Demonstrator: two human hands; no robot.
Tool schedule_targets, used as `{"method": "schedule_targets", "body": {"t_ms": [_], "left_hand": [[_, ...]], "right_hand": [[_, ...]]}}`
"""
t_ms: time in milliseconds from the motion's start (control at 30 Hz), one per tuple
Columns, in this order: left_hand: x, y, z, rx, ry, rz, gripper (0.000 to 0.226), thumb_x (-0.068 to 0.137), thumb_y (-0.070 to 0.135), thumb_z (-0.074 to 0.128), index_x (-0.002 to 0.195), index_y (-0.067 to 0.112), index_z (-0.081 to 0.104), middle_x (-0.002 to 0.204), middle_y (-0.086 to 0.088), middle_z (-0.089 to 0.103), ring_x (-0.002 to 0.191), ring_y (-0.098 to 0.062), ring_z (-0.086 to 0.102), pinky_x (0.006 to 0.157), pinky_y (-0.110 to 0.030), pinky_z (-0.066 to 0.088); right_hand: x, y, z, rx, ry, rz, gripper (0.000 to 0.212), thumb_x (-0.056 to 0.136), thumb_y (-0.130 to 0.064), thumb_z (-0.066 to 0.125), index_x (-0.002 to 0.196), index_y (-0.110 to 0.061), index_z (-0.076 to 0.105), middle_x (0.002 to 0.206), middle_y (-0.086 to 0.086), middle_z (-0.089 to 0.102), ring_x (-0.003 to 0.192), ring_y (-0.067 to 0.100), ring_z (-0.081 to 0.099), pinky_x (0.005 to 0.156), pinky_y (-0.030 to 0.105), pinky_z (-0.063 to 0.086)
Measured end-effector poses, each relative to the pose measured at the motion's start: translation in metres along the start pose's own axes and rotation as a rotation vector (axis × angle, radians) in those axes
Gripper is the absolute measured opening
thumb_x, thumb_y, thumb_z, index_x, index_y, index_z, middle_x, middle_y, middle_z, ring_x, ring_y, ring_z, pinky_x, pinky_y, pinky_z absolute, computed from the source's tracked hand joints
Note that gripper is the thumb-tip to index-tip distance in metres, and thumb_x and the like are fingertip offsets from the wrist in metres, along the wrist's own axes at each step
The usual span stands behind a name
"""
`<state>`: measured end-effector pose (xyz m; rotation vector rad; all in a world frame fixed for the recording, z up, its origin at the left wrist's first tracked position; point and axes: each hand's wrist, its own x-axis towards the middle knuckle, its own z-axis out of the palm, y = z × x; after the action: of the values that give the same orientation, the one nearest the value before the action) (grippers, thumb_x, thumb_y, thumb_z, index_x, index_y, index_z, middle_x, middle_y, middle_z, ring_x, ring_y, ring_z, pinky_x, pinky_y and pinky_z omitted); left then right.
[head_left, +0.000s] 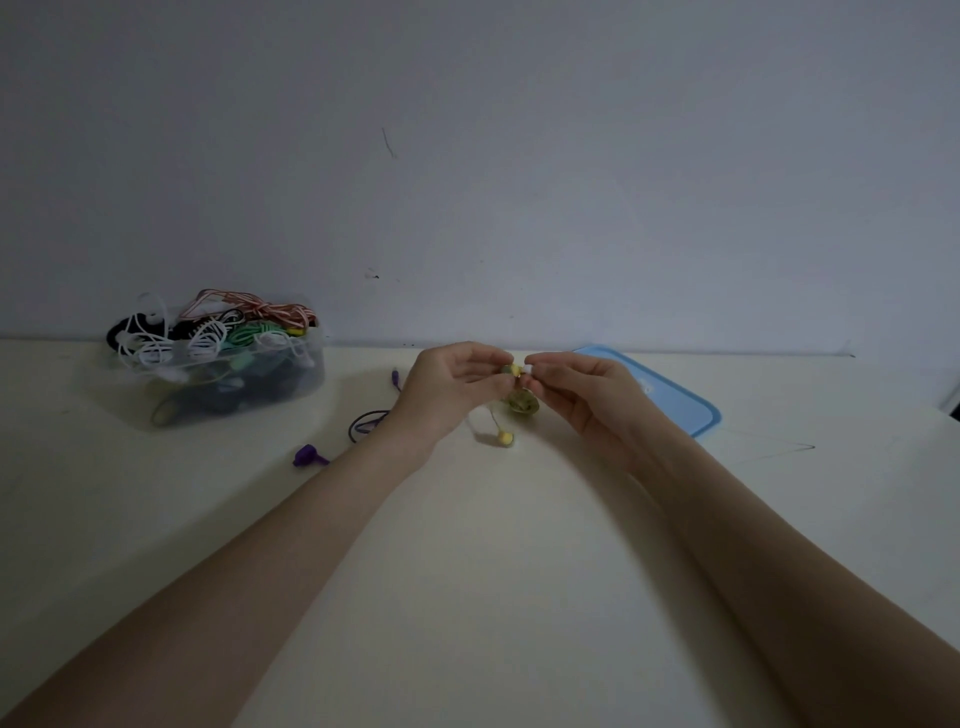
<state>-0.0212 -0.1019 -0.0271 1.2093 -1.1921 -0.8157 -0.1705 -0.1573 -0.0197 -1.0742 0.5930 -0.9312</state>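
My left hand (451, 384) and my right hand (582, 391) meet above the middle of the table, fingers curled, both pinching a yellow earphone (515, 370) between their fingertips. Its coiled yellow-green cable (522, 402) hangs just under the fingers. A second yellow earbud (504, 438) dangles on a thin wire down to the tabletop. Part of the earphone is hidden by my fingers.
A clear plastic box (228, 374) full of tangled cables and earphones stands at the back left by the wall. Its blue lid (670, 395) lies at the back right. A purple earphone (310, 456) with its cable (366, 423) lies left of my left wrist.
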Motion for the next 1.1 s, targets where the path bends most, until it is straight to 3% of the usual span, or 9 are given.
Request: {"method": "schedule_targets", "body": {"t_ms": [133, 333, 800, 1100], "left_hand": [[-0.0009, 0.0016, -0.0001, -0.125, -0.01, -0.04, 0.015, 0.084, -0.006, 0.06, 0.098, -0.006, 0.063, 0.085, -0.017, 0.066, 0.066, -0.008, 0.067, 0.073, -0.017, 0.055], [0.0003, 0.0015, -0.0011, -0.106, 0.02, -0.057, 0.01, 0.083, -0.005, 0.061, 0.093, -0.003, 0.064, 0.079, -0.014, 0.065, 0.06, -0.005, 0.065, 0.066, -0.014, 0.054], [-0.0036, 0.0056, 0.0022, -0.04, -0.021, -0.031, 0.009, 0.083, -0.007, 0.061, 0.089, -0.001, 0.064, 0.077, -0.012, 0.064, 0.059, -0.002, 0.064, 0.066, -0.013, 0.054], [-0.0034, 0.0062, 0.0002, -0.169, -0.068, -0.104, 0.01, 0.087, 0.002, 0.058, 0.084, 0.004, 0.067, 0.067, -0.001, 0.066, 0.063, -0.006, 0.063, 0.067, -0.015, 0.053]], "right_hand": [[-0.0003, -0.0005, -0.0032, -0.011, -0.003, 0.001, 0.013, 0.086, 0.008, 0.053, 0.088, 0.003, 0.065, 0.073, 0.008, 0.071, 0.068, 0.011, 0.068, 0.07, 0.016, 0.055], [-0.0003, -0.0003, -0.003, -0.036, -0.015, 0.01, 0.012, 0.085, 0.007, 0.055, 0.089, 0.003, 0.066, 0.074, 0.007, 0.07, 0.068, 0.012, 0.068, 0.071, 0.018, 0.056], [0.0011, 0.0014, -0.0059, -0.061, -0.015, 0.016, 0.014, 0.085, 0.005, 0.056, 0.084, -0.002, 0.068, 0.07, 0.005, 0.069, 0.066, 0.011, 0.067, 0.064, 0.017, 0.054], [0.0014, 0.0005, -0.0075, -0.037, -0.063, 0.011, 0.013, 0.087, 0.004, 0.053, 0.092, 0.004, 0.066, 0.079, 0.009, 0.071, 0.073, 0.012, 0.069, 0.068, 0.015, 0.054]]}}
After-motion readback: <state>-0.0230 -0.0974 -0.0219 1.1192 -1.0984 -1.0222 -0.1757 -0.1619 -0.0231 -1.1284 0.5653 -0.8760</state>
